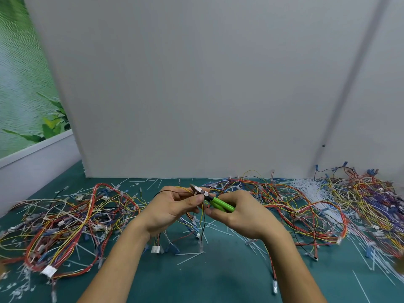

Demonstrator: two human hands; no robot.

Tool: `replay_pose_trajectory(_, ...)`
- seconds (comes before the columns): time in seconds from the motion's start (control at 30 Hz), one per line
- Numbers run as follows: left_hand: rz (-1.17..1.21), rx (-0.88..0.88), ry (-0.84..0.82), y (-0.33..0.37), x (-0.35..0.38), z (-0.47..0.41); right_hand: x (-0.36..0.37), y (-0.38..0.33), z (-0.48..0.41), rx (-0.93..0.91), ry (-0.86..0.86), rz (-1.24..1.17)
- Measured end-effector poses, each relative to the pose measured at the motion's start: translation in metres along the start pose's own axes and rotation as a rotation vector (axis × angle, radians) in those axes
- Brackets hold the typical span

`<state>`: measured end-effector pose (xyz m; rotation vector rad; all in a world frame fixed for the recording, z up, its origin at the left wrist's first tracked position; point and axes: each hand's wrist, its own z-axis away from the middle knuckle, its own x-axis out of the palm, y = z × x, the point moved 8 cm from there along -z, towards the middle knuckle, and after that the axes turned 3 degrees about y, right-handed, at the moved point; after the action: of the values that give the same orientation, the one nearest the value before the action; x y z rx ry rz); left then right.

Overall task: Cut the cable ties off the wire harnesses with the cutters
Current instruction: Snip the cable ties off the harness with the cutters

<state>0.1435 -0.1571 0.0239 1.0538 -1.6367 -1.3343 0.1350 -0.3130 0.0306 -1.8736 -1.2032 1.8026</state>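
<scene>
The green-handled metal cutters (211, 199) are held in the air above the middle of the teal tabletop (196, 281), between the two hands. Their long axis runs on a slant, from the handles at lower right to the tapered steel head at upper left. The tip therefore aims away from the person and a little to the left. The head reads as a single point, and I cannot tell whether the blades are together or parted.

The right hand (242, 215) has its grip wrapped round the green handles, with the fingers curled over them. The left hand (172, 206) has its grip closed in a pinch, thumb against fingertips, on a few thin yellow, brown and black wires (202, 226) just beside the cutter head. The black and yellow wires hang from the pinch toward the tabletop, and a brown one arcs off to the left.

A tangled pile of red, yellow and blue wire harnesses (65, 219) lies on the tabletop to the left. A second tangle of harnesses (284, 202) lies to the right. Beyond that one sits a heap of loose white cable ties (310, 189). Short white tie offcuts (190, 255) are strewn near the person. A plain grey panel (196, 84) stands upright behind it all.
</scene>
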Motion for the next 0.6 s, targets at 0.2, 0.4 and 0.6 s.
replay_pose_trajectory(0.2,-0.262,0.048,0.076,0.005,-0.009,-0.001,-0.004,0.006,-0.002,0.035,0.030,0.064)
replay_pose_trajectory(0.4,-0.455,0.079,0.038,0.008,-0.008,0.001,-0.005,0.010,-0.003,0.068,0.021,0.079)
replay_pose_trajectory(0.6,-0.618,0.056,0.027,-0.001,-0.012,-0.002,-0.004,0.011,0.006,0.132,-0.100,-0.034)
